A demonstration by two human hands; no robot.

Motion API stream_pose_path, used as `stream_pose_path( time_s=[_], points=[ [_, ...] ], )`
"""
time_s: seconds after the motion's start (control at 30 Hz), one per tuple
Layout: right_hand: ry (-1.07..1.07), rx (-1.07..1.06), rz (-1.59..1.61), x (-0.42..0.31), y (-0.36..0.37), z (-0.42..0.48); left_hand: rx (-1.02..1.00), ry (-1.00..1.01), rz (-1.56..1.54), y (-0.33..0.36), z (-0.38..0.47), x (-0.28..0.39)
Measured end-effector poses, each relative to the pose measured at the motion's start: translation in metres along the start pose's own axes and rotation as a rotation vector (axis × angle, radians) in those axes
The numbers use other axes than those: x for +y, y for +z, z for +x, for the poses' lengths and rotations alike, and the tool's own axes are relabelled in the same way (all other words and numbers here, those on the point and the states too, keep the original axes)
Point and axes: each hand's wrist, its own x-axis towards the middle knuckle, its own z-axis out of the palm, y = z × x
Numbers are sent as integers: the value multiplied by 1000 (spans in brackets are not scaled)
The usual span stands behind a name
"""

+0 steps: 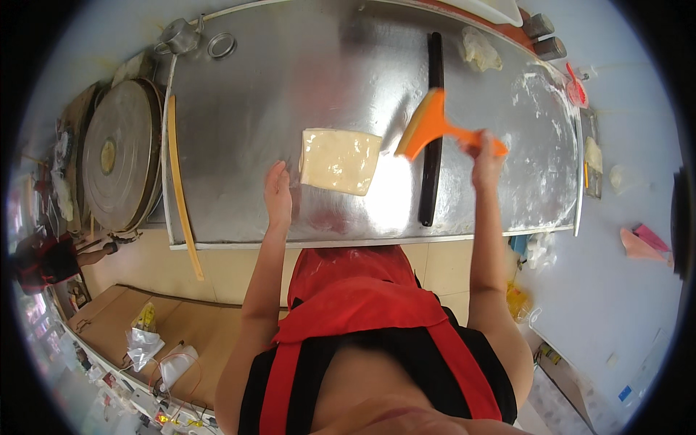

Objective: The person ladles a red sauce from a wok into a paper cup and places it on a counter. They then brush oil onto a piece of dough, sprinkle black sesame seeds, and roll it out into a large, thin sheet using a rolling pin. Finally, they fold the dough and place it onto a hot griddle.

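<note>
A glossy, folded slab of pale dough [341, 162] lies flat on the stainless steel worktop [250, 98]. Just left of it, not touching, my left hand [278, 190] hovers with nothing in it. My right hand [484, 157] grips the handle of an orange scraper with a wide blade [427, 124], slightly blurred. The scraper is held over a long dark rolling pin [432, 185], which lies lengthwise to the right of the dough, and hides part of it. The blade faces the dough, apart from it.
A flat wooden strip [180, 185] overhangs the worktop's front edge at left. A metal pot [178, 37], a metal ring [222, 46] and a crumpled plastic bag [481, 49] are at the back. A large round griddle [120, 155] stands left. Another person [49, 263] is beyond it.
</note>
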Motion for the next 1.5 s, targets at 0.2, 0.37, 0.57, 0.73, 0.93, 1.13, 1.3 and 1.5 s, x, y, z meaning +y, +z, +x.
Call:
stream_pose_path(
  time_s=[0.2, 0.37, 0.57, 0.73, 0.93, 1.13, 1.3, 1.5],
  points=[
    [-286, 112, 637, -110, 55, 157, -160, 179, 493, 28, 18, 18],
    [-57, -123, 494, -109, 90, 209, -216, 257, 673, 55, 42, 4],
    [49, -705, -861, 36, 128, 1, -183, 270, 753, 55, 47, 5],
    [15, -508, -663, 94, 138, -77, -201, 169, 694, 61, 64, 15],
    [363, -550, -382, 92, 172, -72, -356, -93, 400, 69, 82, 35],
    [-104, -835, -803, 86, 191, -46, -629, -156, 544, 44, 120, 33],
    [273, -728, -428, 101, 178, -48, -556, -219, 347, 22, 112, 35],
    [141, -696, -369, 100, 176, -59, -423, -51, 239, 0, 102, 9]
  ],
)
